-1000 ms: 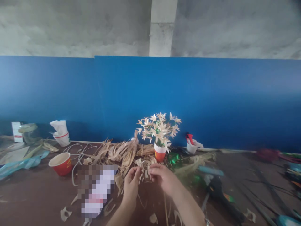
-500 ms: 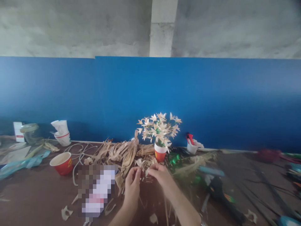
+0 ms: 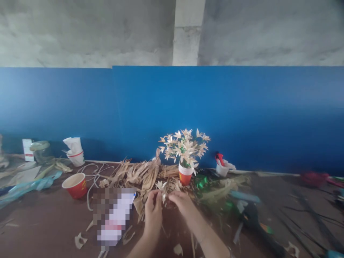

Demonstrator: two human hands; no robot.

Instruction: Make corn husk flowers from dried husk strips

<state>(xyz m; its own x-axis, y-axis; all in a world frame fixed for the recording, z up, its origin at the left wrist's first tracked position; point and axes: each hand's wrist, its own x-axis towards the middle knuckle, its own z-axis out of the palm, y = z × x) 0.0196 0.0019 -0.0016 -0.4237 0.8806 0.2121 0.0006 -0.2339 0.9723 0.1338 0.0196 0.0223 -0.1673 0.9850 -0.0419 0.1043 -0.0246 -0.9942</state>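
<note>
My left hand (image 3: 153, 209) is closed in a pinch, thumb against fingers. A small cream flower (image 3: 161, 185) with pointed petals, like dried husk, stands just above its fingertips and seems held there. My right hand (image 3: 183, 205) comes in from the right with its fingers curled together close to the left fingertips. Between the two hands shows a small whitish petal-like piece (image 3: 163, 198); which fingers touch it I cannot tell. Behind them, a bunch of similar cream flowers (image 3: 185, 147) with green stems stands upright in a red and white paper cup (image 3: 185, 177).
Dried husks (image 3: 145, 175) heap behind my hands. To the left are a red paper cup (image 3: 76, 188), a white cable (image 3: 94, 179) and a blurred-out rectangle (image 3: 116, 216). A dark tool like a glue gun (image 3: 252, 216) and green shiny material (image 3: 201, 182) lie right. A blue panel (image 3: 215, 100) rises behind.
The view has turned slightly left. The whitish piece, earlier at my right fingertips, now shows between the hands, nearer the left one. My left hand keeps its pinch below the flower.
</note>
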